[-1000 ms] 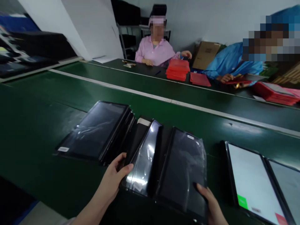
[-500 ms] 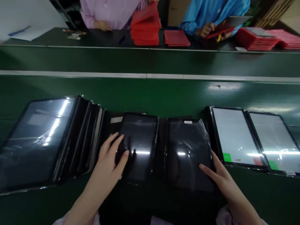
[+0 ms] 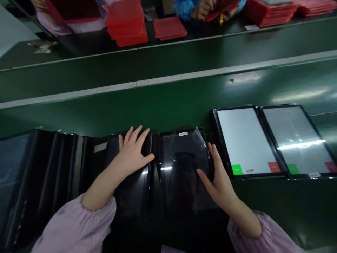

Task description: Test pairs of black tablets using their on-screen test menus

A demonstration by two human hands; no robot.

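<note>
My left hand (image 3: 133, 154) lies with its fingers spread over a dark tablet (image 3: 133, 188) on the work surface. To the right of that tablet lies another dark tablet (image 3: 184, 168), in clear film with a small white label (image 3: 183, 134) near its top edge. My right hand (image 3: 217, 179) grips this one by its right side, thumb on the front and fingers along the edge. Both screens are black and reflect a strip of light.
Several tablets (image 3: 13, 168) lean in an overlapping row at the left. At the right lie a lit white-screened tablet (image 3: 242, 137) and a dimmer one (image 3: 295, 133), with green and red corners. Across a raised ledge (image 3: 163, 80), co-workers handle red sleeves beside red stacks (image 3: 126, 24).
My left hand has moved from the left tablet's left edge onto its face, fingers spreading. The view has turned and tilted. A co-worker opposite now holds up a red-edged dark thing.
</note>
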